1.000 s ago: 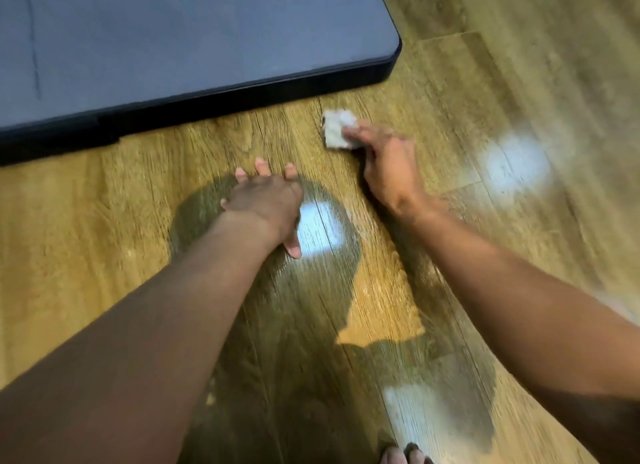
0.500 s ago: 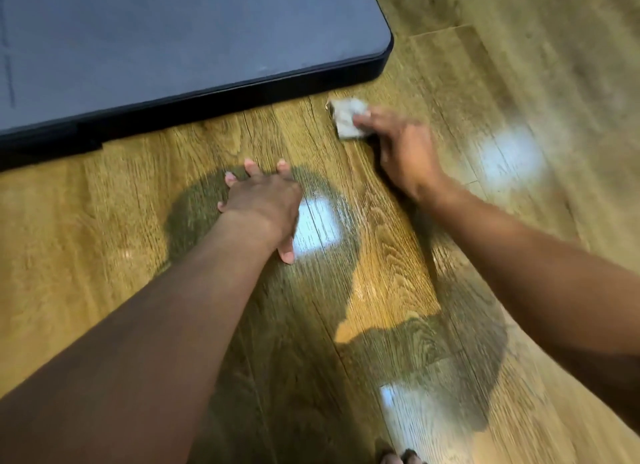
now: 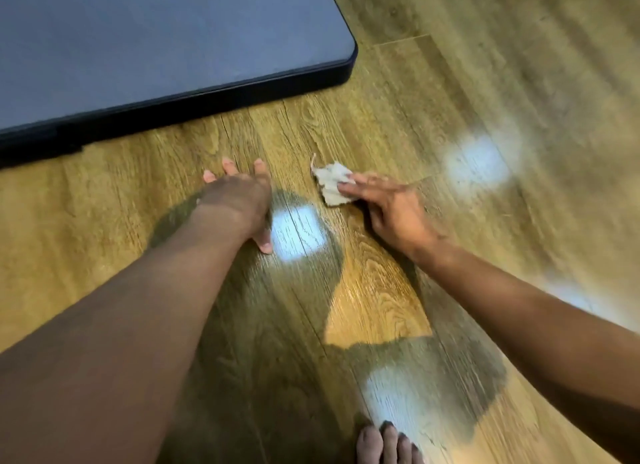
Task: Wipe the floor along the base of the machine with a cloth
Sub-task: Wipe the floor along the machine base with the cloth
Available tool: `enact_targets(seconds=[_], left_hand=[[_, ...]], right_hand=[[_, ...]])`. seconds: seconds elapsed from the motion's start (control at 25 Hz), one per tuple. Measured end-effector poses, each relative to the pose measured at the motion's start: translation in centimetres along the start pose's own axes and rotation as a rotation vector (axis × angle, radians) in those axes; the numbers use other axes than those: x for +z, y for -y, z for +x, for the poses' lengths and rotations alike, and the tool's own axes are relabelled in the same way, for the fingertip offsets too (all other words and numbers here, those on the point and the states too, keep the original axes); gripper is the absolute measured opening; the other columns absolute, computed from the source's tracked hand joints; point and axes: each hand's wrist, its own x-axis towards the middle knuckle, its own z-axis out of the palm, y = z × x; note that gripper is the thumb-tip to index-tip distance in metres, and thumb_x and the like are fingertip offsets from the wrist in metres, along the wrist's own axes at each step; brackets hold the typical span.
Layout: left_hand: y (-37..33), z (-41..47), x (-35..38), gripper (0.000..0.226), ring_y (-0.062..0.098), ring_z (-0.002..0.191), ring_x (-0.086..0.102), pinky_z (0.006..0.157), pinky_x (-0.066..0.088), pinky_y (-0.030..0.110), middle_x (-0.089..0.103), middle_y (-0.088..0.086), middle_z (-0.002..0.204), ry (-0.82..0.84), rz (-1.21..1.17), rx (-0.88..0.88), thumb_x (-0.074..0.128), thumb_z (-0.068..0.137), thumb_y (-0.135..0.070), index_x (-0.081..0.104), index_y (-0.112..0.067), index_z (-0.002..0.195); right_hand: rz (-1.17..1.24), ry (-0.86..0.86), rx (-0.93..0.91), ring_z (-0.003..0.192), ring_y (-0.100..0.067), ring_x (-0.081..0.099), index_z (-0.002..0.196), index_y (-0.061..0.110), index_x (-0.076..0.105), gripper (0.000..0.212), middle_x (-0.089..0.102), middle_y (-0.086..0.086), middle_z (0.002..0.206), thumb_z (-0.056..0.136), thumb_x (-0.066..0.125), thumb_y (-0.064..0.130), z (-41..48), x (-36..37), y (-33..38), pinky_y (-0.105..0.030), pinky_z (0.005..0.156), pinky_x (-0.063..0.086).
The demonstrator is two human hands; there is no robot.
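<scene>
Head view, wiping stroke under way. The right hand (image 3: 391,211) lies with its fingers (image 3: 349,186) stretched out over the near edge of the cloth (image 3: 330,183) and presses it flat to the floor (image 3: 398,117). The fingers are laid on the cloth, not curled round it; the thumb is hidden. The left hand (image 3: 239,200) is spread flat, palm down, on the floor just beside the cloth and holds nothing; it seems to prop the body. The cloth is small, pale and crumpled. It rests on the boards in front of the machine (image 3: 173,48), near the rounded corner of its dark base (image 3: 214,95) but clear of it, with a strip of bare floor between. Its long axis runs from the far end to the near end and slants a little to the right; a loose corner at the far end points toward the base. Judged step: mid-wipe, with the strip against the base not yet reached at this spot. The next move likely calls for steady downward pressure while the cloth is slid up to the base and then along it to the left. Bare toes (image 3: 388,446) show at the lower edge
</scene>
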Motion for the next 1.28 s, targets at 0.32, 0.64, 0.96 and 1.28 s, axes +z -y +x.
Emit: enact_targets(seconds=[0.32,0.64,0.96,1.28], left_hand=[[-0.6,0.4,-0.2,0.140,0.055,0.136,0.002,0.107,0.025,0.063,-0.016,0.030,0.151,0.032,0.007,-0.032,0.085,0.057,-0.039,-0.022,-0.027,0.146],[-0.8,-1.4,0.4,0.117,0.049,0.139,0.003,0.112,0.013,0.054,-0.013,0.029,0.151,0.018,0.099,0.066,0.073,0.076,-0.028,-0.019,-0.028,0.147],[-1.7,-2.4,0.9,0.105,0.043,0.141,0.001,0.113,0.011,0.053,-0.010,0.015,0.156,-0.020,0.104,0.102,0.071,0.079,-0.029,-0.005,-0.021,0.151],[-3.9,-2.5,1.5,0.126,0.047,0.140,-0.001,0.109,0.025,0.060,-0.013,0.022,0.154,0.024,0.181,0.101,0.074,0.067,-0.046,-0.019,-0.020,0.148]], right_hand=[[-0.007,0.155,-0.046,0.118,-0.027,0.057,0.122,0.020,0.062,0.032,0.056,-0.009,0.131,0.092,0.051,0.015,-2.5,-2.1,0.1,-0.048,0.089,0.054],[0.081,0.238,-0.276,0.124,-0.020,0.053,0.121,0.019,0.064,0.050,0.059,0.000,0.130,0.077,0.065,-0.003,-15.0,-1.9,2.6,-0.039,0.099,0.047],[0.029,0.081,0.005,0.117,-0.023,0.059,0.118,0.017,0.066,0.033,0.062,-0.007,0.124,0.092,0.046,0.020,-11.2,-1.7,3.2,-0.042,0.102,0.045],[0.007,0.254,-0.252,0.115,-0.015,0.060,0.122,0.032,0.061,0.041,0.056,0.002,0.133,0.087,0.059,0.012,-12.1,-2.7,0.3,-0.024,0.080,0.057]])
